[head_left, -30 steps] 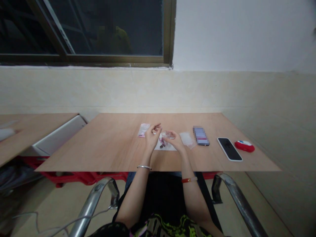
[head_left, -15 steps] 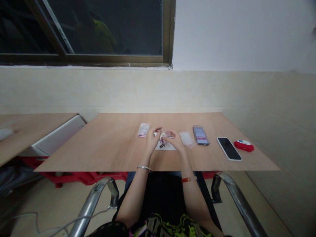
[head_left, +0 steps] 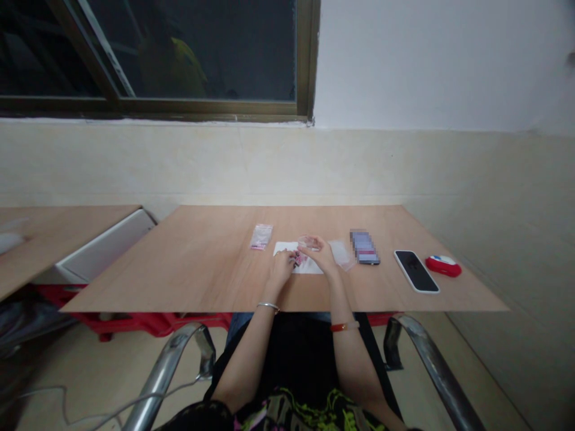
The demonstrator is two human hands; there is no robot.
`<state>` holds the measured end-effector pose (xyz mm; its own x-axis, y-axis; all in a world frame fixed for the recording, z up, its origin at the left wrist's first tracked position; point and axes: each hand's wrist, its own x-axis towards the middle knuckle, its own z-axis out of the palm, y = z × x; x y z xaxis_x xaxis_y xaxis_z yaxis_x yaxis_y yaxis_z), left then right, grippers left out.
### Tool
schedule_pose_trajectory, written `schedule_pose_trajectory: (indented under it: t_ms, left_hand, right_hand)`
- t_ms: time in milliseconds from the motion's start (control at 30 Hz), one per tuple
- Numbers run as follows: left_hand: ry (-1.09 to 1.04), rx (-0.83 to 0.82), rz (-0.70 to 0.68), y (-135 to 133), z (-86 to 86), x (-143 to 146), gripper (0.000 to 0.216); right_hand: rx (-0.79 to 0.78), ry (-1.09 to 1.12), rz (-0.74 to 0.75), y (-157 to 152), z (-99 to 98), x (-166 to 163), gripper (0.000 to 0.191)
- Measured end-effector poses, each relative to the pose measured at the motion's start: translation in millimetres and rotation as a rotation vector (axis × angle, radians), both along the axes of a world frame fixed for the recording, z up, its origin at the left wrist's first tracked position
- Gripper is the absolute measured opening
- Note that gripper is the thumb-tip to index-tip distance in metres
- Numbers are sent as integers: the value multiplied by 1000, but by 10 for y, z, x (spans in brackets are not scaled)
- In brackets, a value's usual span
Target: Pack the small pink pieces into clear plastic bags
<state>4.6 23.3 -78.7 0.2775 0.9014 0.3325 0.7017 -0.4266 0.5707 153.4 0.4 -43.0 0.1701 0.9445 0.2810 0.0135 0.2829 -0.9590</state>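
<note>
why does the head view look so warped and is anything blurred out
Head view: wide lens bows the table edges and chair arms outward; a pixelated patch covers the phone right of the hands; the window is dark, showing only dim reflections; small items by the left hand are too tiny to resolve.

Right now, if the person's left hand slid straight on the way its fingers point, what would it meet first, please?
Probably the small dark pieces on the white sheet, just ahead of the left hand; depth is unclear.
</note>
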Motion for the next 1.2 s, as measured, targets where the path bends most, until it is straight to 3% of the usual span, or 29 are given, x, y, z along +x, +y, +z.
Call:
schedule_pose_trajectory:
  t_ms: [467,767,867,1000,1100,1200]
  left_hand:
    - [46,101,76,13,-94,-8,17]
    - [-180,41,60,0,-93,32,14]
    - [-368,58,94,3,50,37,20]
    - [-535,185,132,-25,402,70,28]
    - [-515,236,107,-107,661,112,27]
    - [-409,277,65,-204,815,148,21]
  right_hand:
    - [-9,0,-11,15,-43,-4,49]
    - [-23,17,7,23,-62,-7,51]
    - [-23,4,5,14,-64,-2,51]
    - [-12,3,7,-8,-58,-6,49]
    - [-20,23,37,-22,-32,-26,48]
    - [-10,38,50,-32,4,-43,47]
